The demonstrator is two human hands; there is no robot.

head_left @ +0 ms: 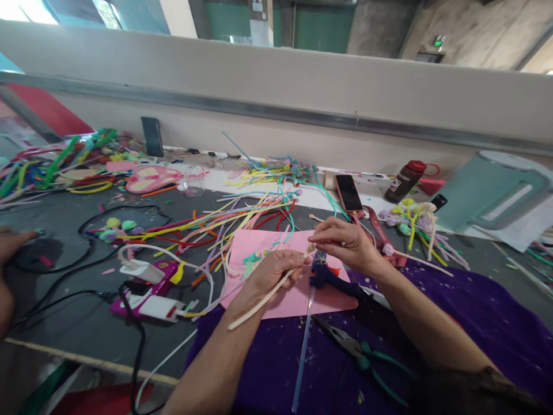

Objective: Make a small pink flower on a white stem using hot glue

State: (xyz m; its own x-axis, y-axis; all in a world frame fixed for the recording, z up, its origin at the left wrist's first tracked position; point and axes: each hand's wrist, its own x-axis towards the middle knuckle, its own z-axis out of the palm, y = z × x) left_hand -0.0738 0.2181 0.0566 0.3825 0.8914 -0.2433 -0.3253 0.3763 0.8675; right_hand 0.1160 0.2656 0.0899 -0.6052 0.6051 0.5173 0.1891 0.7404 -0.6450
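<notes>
The person's left hand (280, 274) has its fingers closed on a cream fuzzy stem (263, 301), whose loose end trails back over the wrist toward the counter's (64, 216) near edge. The right hand (345, 245) has its fingers bunched at the stem's upper end, by a small pale knob; from here I can't tell whether they grip it. Both hands are above a pink sheet (287, 308), next to a dark-blue glue gun (324, 278) with a translucent stick (303, 357) running toward the near edge. Green-handled pliers (351, 346) lie beside that on purple cloth (470, 311). Toward the back edge I see loose colored stems (254, 213) and a red-cased phone (349, 193). Another person's hand (12, 245) reaches in at the left edge.
</notes>
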